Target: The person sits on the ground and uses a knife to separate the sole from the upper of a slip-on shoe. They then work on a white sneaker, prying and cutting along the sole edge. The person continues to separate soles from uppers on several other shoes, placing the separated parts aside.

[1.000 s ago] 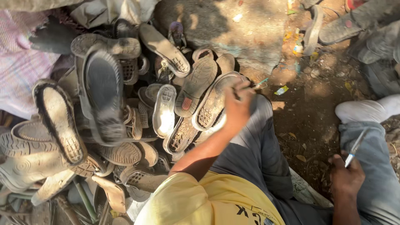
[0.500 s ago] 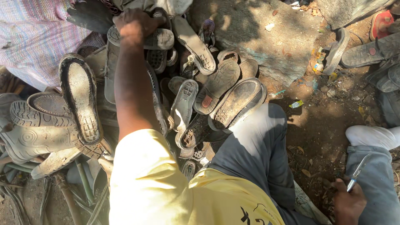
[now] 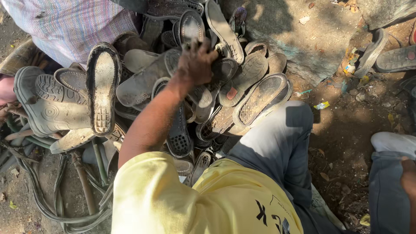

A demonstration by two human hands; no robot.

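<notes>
One hand [image 3: 197,65] showed whole — left, fingers closed on a dark sandal sole [image 3: 216,71] atop the sole pile [image 3: 130,86]. Right hand barely in frame — grip unreadable.

sole pile [image 3: 182,86] left | bare ground [image 3: 346,125] right | left hand [image 3: 197,65] on pile

A yellow shirt [image 3: 182,203] with black print is showing beside grey trousers [image 3: 277,151]. Dusty grey and black shoe soles [image 3: 143,86] are lying with tan ones [image 3: 260,97], one bearing a small red patch [image 3: 232,93]. A pink and lilac checked cloth [image 3: 73,24] is lying above them. The brown dirt ground [image 3: 346,125] is carrying yellow scraps [image 3: 321,105].
</notes>
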